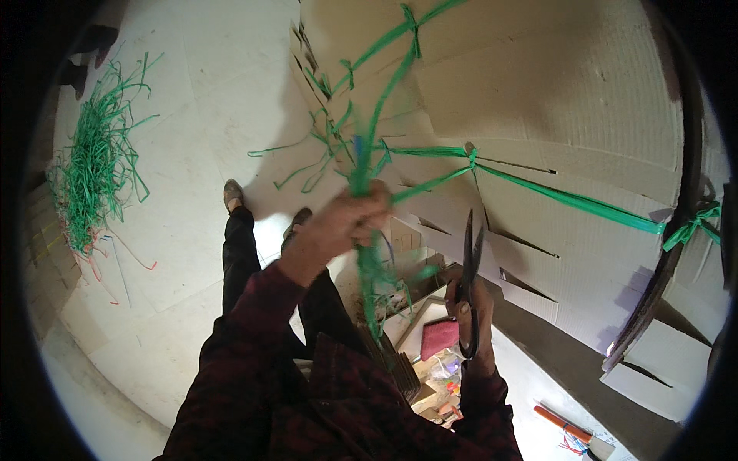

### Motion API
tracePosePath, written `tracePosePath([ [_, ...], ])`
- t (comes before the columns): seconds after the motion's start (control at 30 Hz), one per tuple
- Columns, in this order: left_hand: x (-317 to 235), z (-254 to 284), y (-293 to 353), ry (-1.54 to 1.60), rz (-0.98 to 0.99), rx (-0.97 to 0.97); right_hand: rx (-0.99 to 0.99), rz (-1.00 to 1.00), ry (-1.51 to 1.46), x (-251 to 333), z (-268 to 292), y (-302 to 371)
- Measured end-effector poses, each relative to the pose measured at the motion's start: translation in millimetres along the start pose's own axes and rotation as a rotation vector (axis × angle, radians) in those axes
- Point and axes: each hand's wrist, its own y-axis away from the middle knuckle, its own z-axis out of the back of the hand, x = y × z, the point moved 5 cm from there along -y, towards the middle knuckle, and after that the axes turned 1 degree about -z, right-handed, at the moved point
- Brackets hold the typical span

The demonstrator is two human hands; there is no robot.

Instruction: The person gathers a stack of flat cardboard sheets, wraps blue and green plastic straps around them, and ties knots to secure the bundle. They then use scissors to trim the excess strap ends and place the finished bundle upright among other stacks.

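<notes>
Here, green strips [361, 177], blurred, are clenched in the left grip [350, 220], extending above and below the fist, near the left side of the cardboard stack [553, 100]. The right grip [474, 316] grasps dark scissors [470, 265], blades upward, before the stack's near edge. Green ties [569, 197] cross the stack; a pink pad [440, 339] and an orange-handled tool [561, 424] lie nearer the person than it, a tangled green heap [96, 161] well to its left.

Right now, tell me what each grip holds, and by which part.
Left grip: green strips, partway along their length. Right grip: scissors, by the handles.
</notes>
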Motion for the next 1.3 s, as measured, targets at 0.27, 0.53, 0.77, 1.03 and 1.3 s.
tracePosePath([
  [0.27, -70, 24, 19, -0.26, -0.064, 0.011, 0.087, 0.048, -0.023, 31, -24, -67],
  [0.53, -57, 33, 23, -0.154, 0.034, 0.049, 0.056, -0.022, -0.104, 30, -31, -84],
  [0.77, -85, 80, 49, -0.051, -0.089, -0.019, 0.204, 0.054, -0.024, 28, -71, -81],
  [1.03, -146, 94, 53, 0.021, -0.279, -0.104, 0.167, 0.168, -0.152, 71, -90, -165],
  [1.3, -156, 101, 53, -0.047, -0.238, -0.089, 0.101, 0.219, -0.427, 99, -118, -208],
])
